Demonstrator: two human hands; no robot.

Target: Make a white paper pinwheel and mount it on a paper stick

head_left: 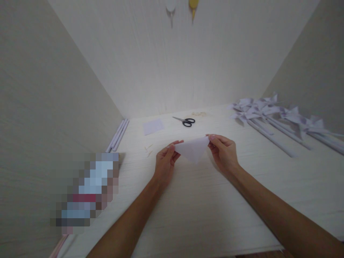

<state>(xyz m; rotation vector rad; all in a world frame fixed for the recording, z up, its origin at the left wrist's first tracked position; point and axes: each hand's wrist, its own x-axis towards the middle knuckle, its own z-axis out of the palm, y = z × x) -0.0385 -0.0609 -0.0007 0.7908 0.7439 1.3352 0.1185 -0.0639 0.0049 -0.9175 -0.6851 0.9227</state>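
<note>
Pale wood-grain walls box in the white table [204, 215] I am working at, with two hooks high on the back wall. Between my hands I hold a folded white paper [194, 148], a triangle with its point hanging down, lifted just above the tabletop. My left hand [165, 163] pinches its left corner between thumb and fingertips; my right hand [224, 152] pinches the right corner the same way, both closed on the sheet.

Beyond my hands lie black scissors [185, 121], and to the left of them a flat paper square [153, 126]. A few small wooden pins [148, 148] sit just left of my left hand, and some white tubes [118, 135] lie along the left wall. Well off to my right is a row of finished paper pinwheels [264, 114] on white sticks.

I judge this to be the folding step: the diagonal fold is made, and the corners are being matched. Next I would need to keep both edges aligned and press the crease down flat and sharp against the table.
</note>
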